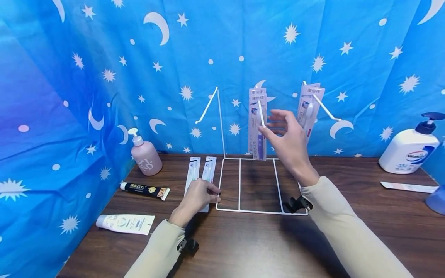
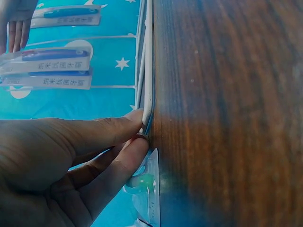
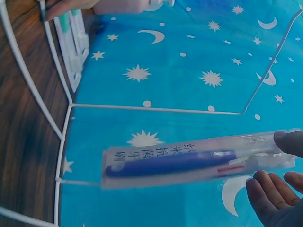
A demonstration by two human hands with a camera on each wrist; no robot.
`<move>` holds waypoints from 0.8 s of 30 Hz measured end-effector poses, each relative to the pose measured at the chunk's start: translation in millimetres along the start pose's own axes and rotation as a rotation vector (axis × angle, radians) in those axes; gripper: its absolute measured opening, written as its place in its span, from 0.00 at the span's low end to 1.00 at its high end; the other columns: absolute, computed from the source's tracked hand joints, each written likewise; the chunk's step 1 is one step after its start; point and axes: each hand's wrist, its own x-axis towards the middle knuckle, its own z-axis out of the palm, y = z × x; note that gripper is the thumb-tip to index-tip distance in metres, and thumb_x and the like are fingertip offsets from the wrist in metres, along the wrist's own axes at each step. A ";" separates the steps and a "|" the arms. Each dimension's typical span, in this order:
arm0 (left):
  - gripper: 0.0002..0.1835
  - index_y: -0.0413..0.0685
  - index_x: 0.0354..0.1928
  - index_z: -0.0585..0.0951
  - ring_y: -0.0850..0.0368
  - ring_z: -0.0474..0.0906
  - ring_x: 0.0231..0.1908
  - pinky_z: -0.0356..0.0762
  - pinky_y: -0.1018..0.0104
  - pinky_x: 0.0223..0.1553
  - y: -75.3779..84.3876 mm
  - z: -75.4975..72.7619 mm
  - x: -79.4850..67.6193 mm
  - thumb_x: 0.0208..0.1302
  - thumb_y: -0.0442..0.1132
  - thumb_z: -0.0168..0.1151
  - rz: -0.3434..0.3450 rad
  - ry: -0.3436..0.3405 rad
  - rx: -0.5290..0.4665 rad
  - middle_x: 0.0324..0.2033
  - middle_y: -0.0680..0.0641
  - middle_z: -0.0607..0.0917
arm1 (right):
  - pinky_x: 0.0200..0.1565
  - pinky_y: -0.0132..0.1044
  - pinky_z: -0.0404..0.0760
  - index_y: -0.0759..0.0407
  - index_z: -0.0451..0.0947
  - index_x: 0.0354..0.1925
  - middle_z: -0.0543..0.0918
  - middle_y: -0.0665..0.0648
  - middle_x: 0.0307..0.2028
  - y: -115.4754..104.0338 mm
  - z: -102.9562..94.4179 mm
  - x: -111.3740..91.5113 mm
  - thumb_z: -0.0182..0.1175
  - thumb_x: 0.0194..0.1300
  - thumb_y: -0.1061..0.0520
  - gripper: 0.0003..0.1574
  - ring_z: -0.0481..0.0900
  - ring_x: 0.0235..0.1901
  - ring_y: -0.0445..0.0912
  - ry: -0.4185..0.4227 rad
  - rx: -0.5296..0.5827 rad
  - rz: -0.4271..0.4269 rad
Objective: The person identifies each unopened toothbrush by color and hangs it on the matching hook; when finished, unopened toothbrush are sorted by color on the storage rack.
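Note:
A white wire display rack (image 1: 240,185) stands on the table with three upright hooks. My left hand (image 1: 199,196) pinches the left side of its base between thumb and fingers, plainly seen in the left wrist view (image 2: 94,156). On the middle hook hang purple toothbrush packs (image 1: 259,148), one behind another. My right hand (image 1: 288,141) is at that hook's tip, thumb by the front pack (image 3: 165,163) and fingers spread apart. More toothbrush packs (image 1: 309,110) hang on the right hook; the left hook (image 1: 207,104) bears nothing. Two toothbrush packs (image 1: 209,166) lie beside the base, partly behind my left hand.
On the left are a pink pump bottle (image 1: 147,156), a black toothpaste tube (image 1: 144,190) and a white tube (image 1: 125,224). A white pump bottle (image 1: 406,150), a flat narrow pack (image 1: 408,187) and a blue object (image 1: 436,200) stand or lie right. A patterned blue cloth (image 1: 194,46) hangs behind.

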 end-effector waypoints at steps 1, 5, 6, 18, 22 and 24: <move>0.10 0.51 0.35 0.89 0.62 0.78 0.32 0.74 0.65 0.35 0.1 -0.2 0.0 0.47 0.38 0.77 -0.002 0.001 0.000 0.29 0.55 0.87 | 0.50 0.39 0.77 0.58 0.70 0.60 0.80 0.55 0.51 1.0 -2.8 -2.5 0.68 0.61 0.52 0.32 0.80 0.48 0.45 -0.003 -0.001 -0.013; 0.10 0.51 0.35 0.89 0.62 0.78 0.32 0.75 0.64 0.35 1.8 -0.8 0.1 0.48 0.38 0.77 -0.016 0.000 -0.005 0.29 0.54 0.87 | 0.49 0.37 0.77 0.60 0.72 0.59 0.82 0.56 0.49 3.7 -17.3 -13.7 0.69 0.60 0.58 0.29 0.81 0.46 0.47 0.004 0.009 -0.073; 0.10 0.51 0.35 0.89 0.61 0.78 0.32 0.75 0.63 0.36 2.0 -0.9 0.1 0.48 0.38 0.77 -0.019 0.001 -0.004 0.30 0.54 0.87 | 0.49 0.35 0.77 0.60 0.73 0.58 0.82 0.56 0.48 4.3 -21.2 -16.4 0.69 0.59 0.60 0.29 0.81 0.46 0.47 0.008 0.012 -0.087; 0.09 0.50 0.35 0.89 0.61 0.78 0.32 0.75 0.63 0.38 -1.7 0.5 0.6 0.48 0.38 0.77 -0.002 -0.008 -0.012 0.30 0.54 0.88 | 0.43 0.22 0.75 0.56 0.78 0.52 0.84 0.53 0.44 12.3 -72.0 -47.6 0.68 0.61 0.57 0.20 0.81 0.40 0.36 -0.104 -0.102 0.007; 0.09 0.50 0.35 0.89 0.62 0.77 0.31 0.75 0.63 0.37 -1.7 0.5 1.3 0.49 0.39 0.76 -0.001 -0.011 -0.011 0.31 0.54 0.88 | 0.39 0.20 0.74 0.53 0.80 0.50 0.85 0.53 0.43 23.2 -86.3 -54.4 0.67 0.62 0.53 0.17 0.80 0.38 0.34 -0.204 -0.194 0.075; 0.09 0.51 0.35 0.89 0.62 0.77 0.31 0.75 0.63 0.37 -2.3 0.9 0.3 0.49 0.39 0.77 -0.004 -0.009 -0.011 0.30 0.54 0.88 | 0.38 0.21 0.74 0.53 0.80 0.50 0.85 0.54 0.43 29.4 -90.9 -57.2 0.67 0.62 0.52 0.17 0.81 0.38 0.36 -0.250 -0.227 0.097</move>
